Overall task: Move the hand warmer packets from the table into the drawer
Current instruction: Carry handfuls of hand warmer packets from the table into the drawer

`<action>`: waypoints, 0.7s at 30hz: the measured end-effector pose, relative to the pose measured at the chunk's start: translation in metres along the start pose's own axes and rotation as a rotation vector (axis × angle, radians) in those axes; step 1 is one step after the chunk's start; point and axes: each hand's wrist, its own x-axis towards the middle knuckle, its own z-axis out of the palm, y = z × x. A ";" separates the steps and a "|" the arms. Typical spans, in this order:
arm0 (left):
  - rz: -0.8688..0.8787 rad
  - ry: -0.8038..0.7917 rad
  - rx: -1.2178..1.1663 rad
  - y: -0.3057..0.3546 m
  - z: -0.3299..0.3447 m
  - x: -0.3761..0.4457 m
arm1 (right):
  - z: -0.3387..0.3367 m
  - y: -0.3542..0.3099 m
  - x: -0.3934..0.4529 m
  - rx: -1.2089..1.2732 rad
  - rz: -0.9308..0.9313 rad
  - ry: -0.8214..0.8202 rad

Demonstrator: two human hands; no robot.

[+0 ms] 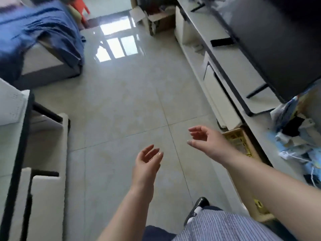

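Note:
My left hand (146, 164) hovers over the tiled floor with relaxed, slightly bent fingers and holds nothing. My right hand (205, 140) is raised a little higher to the right, fingers loosely spread, also empty. An open drawer (238, 141) with yellow contents sticks out of the low white cabinet just right of my right hand. A heap of blue and white packets and wrappers (298, 136) lies on the cabinet top at the right edge; the picture is too blurred to tell which are hand warmers. No packet is in either hand.
A low white table with open drawers (50, 136) stands at the left. A grey sofa with a blue blanket (41, 32) is at the far left. A large dark TV screen (278, 40) sits on the long cabinet. Cardboard boxes (156, 18) stand at the back.

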 end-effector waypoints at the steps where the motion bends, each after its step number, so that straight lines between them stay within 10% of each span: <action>1: 0.032 0.036 -0.043 0.009 -0.031 -0.009 | 0.025 -0.024 -0.003 -0.057 -0.034 -0.059; 21: 0.340 0.674 -0.324 0.038 -0.529 -0.176 | 0.496 -0.279 -0.130 -0.512 -0.615 -0.770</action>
